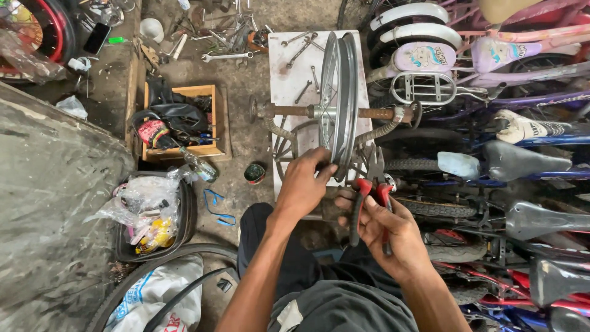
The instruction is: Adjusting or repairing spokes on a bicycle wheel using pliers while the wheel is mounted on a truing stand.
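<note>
Bicycles crowd the right side of a cluttered workshop floor, where a wheel rim (339, 98) stands upright on a rusty stand. Left hand (305, 185) grips the rim's lower edge; right hand (393, 232) clasps red-handled pliers (370, 190), apparently at a spoke.

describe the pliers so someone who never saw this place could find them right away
Start at the silver wheel rim standing on edge on the rusty truing stand in mid-frame. Just below its lower edge, the right hand grips the pliers. Unlike the bare steel wrenches lying beyond, they have red-sleeved handles.
</note>
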